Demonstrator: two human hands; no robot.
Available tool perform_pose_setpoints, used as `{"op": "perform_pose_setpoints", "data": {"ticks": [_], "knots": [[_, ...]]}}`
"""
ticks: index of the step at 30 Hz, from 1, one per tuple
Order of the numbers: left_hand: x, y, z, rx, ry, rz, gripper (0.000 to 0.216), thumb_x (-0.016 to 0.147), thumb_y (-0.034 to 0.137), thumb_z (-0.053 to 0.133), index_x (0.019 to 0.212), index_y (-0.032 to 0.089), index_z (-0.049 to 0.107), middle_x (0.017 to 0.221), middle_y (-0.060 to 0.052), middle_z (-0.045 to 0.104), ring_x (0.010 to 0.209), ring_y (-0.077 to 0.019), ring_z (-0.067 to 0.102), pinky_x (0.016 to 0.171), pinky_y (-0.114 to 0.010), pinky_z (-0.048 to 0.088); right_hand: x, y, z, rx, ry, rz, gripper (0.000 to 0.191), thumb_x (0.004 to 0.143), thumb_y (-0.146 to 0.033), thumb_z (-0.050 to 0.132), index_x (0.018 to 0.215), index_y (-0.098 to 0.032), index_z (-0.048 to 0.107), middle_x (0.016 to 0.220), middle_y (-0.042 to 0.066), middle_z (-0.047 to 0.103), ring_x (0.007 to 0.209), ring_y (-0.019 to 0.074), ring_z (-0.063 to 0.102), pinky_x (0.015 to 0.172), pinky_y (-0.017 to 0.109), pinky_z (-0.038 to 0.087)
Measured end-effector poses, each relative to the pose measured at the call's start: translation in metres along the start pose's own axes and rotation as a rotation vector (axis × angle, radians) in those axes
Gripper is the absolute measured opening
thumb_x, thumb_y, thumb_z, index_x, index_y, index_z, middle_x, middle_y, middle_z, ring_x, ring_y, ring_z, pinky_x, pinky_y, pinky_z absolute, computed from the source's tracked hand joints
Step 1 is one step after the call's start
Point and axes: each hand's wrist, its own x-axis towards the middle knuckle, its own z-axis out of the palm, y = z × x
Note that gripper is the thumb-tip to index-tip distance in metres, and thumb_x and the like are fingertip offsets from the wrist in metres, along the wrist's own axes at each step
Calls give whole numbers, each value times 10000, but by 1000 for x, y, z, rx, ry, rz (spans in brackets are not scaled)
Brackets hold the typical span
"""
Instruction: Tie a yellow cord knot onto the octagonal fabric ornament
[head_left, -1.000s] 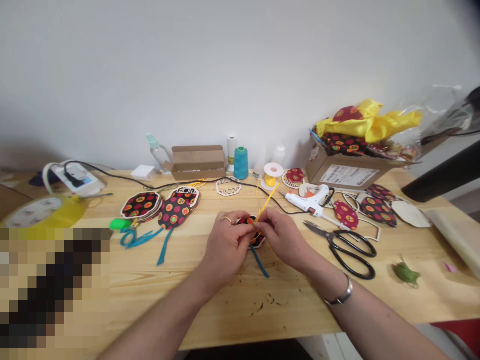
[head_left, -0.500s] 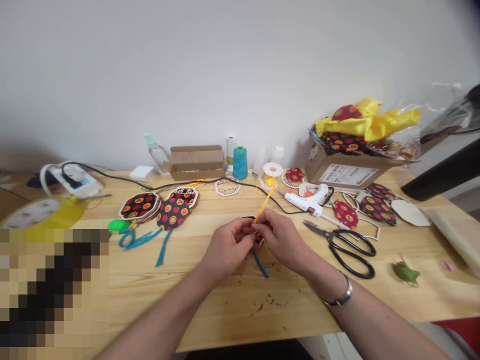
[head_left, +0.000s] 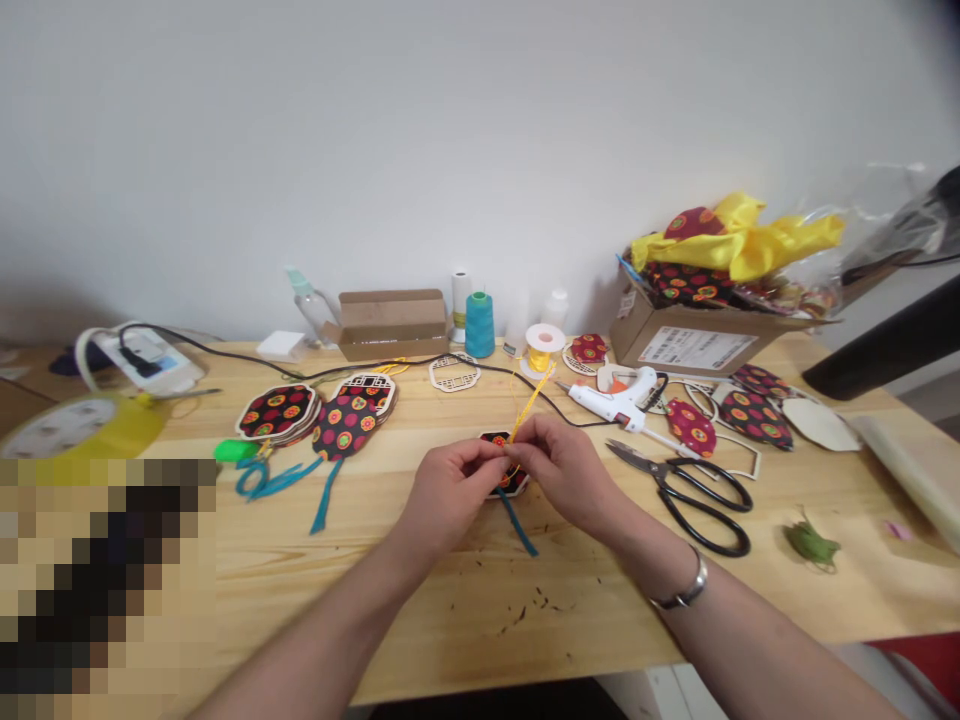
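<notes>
My left hand (head_left: pixel 456 492) and my right hand (head_left: pixel 564 468) meet above the table, fingertips pinched together. Between them runs a thin yellow cord (head_left: pixel 531 403), its strands sticking up past my right fingers. Just under the fingertips lies a dark patterned fabric ornament (head_left: pixel 514 488) with a pale edge, partly hidden by the hands. From its lower edge a teal ribbon (head_left: pixel 520 527) trails toward me. Behind the hands stands a spool of yellow cord (head_left: pixel 544 345).
Black-handled scissors (head_left: pixel 679 490) and a white glue gun (head_left: pixel 619 397) lie to the right. Two groups of patterned ornaments (head_left: pixel 346 425) sit at left. A cardboard box (head_left: pixel 694 345) of fabric stands at back right. A black cable (head_left: pixel 495 368) crosses the table's back.
My fingers have shifted slightly and parted from over the ornament, so more of it shows below them. The yellow cord strands now spread a little apart.
</notes>
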Motion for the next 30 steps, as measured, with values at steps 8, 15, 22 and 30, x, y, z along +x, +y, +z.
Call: {"op": "perform_pose_setpoints", "data": {"ticks": [8, 15, 22, 30], "knots": [[1, 1, -1, -199, -30, -112, 168, 687, 279, 618, 743, 141, 697, 718, -31, 676, 666, -134, 562, 647, -239, 416, 4, 0, -1, 215, -51, 112, 123, 712, -214, 572, 619, -153, 520, 544, -40, 498, 500, 78, 434, 479, 200, 357], [4, -4, 0, -430, -65, -268, 176, 640, 278, 670, 688, 109, 663, 431, 57, 417, 396, -32, 244, 403, -201, 154, 6, 0, -3, 512, -166, 200, 182, 677, -270, 620, 617, -142, 504, 482, -62, 449, 433, 48, 373, 434, 184, 302], [4, -3, -2, -512, -139, -334, 191, 623, 285, 686, 618, 109, 611, 426, 81, 327, 394, -25, 203, 409, -208, 101, 5, -2, -3, 527, -162, 209, 193, 657, -287, 637, 626, -138, 520, 490, -60, 457, 435, 45, 369, 432, 184, 292], [5, -4, -2, -430, -96, -308, 172, 627, 274, 668, 658, 108, 638, 417, 69, 372, 382, -28, 214, 400, -212, 99, 5, -1, -3, 398, -130, 165, 173, 671, -279, 624, 624, -135, 540, 513, -47, 472, 461, 53, 390, 440, 182, 325]]}}
